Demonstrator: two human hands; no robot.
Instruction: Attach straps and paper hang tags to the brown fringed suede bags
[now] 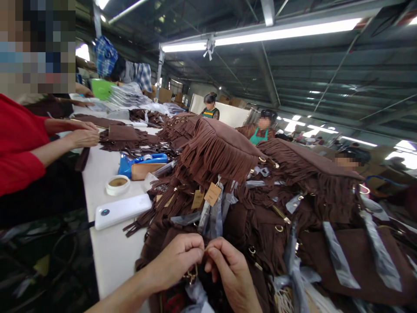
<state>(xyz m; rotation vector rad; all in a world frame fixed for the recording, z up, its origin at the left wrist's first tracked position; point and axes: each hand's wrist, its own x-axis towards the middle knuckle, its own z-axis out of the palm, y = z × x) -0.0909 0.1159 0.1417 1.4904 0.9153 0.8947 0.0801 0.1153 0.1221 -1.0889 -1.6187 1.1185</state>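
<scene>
My left hand (pixel 177 263) is closed in a pinch, its fingertips meeting those of my right hand (pixel 230 271), which is pinched too. Whatever lies between the fingertips is too small to make out. Just under my left hand hangs a gold metal clasp (pixel 191 275), with grey plastic wrap (pixel 196 292) below it. Brown fringed bags (pixel 221 148) are heaped right in front of both hands. Cardboard hang tags (pixel 213 194) dangle from one bag a little beyond my fingers.
On the white table (pixel 112 256) to the left are a white power bank (pixel 124 211), a tape roll (pixel 117 185) and a blue tape dispenser (pixel 153 158). A co-worker in a red sleeve (pixel 19 143) handles a brown piece at left. Other people stand behind the heap.
</scene>
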